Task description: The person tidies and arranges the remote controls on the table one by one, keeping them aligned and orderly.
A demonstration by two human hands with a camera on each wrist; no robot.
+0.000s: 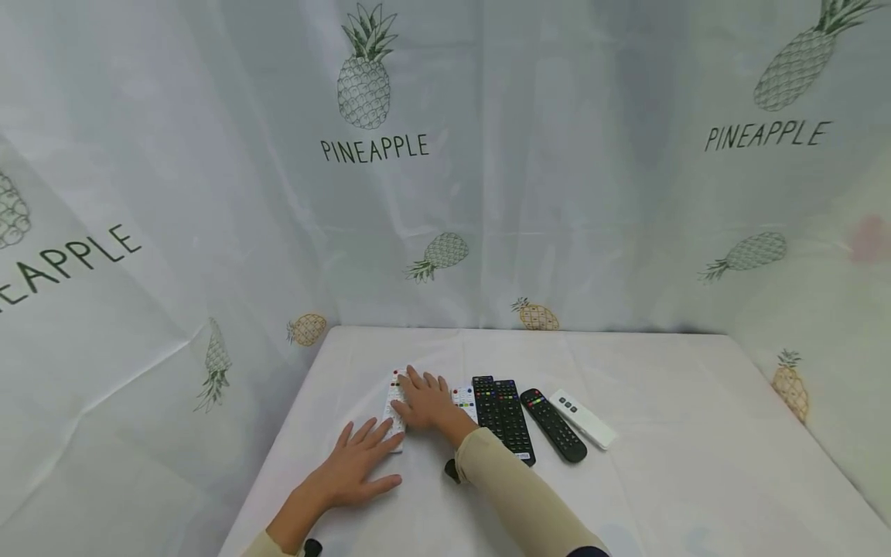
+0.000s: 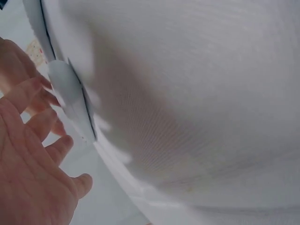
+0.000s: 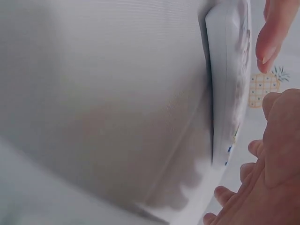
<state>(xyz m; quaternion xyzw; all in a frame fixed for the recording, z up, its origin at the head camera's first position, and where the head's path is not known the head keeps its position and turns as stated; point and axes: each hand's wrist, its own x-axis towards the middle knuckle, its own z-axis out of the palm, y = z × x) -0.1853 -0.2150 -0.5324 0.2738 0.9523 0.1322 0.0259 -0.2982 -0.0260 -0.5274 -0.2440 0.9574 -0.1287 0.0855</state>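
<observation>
A row of remotes lies on the white-clothed table [image 1: 668, 433]. My right hand [image 1: 421, 396] lies flat, fingers spread, over the leftmost white remote [image 1: 394, 396], whose red buttons show at its far end. My left hand [image 1: 367, 447] rests flat on the cloth, and its fingertips touch that remote's near end. In the right wrist view the white remote [image 3: 228, 79] stands edge-on beside my fingers [image 3: 269, 35]. In the left wrist view the remote's edge [image 2: 70, 96] shows past my left hand [image 2: 33, 159].
Right of my hands lie a second white remote [image 1: 464, 399], two long black remotes [image 1: 505, 418], a shorter black remote [image 1: 554, 425] and a slim white one [image 1: 583, 418]. Pineapple-print curtains [image 1: 376, 147] close in the back and sides.
</observation>
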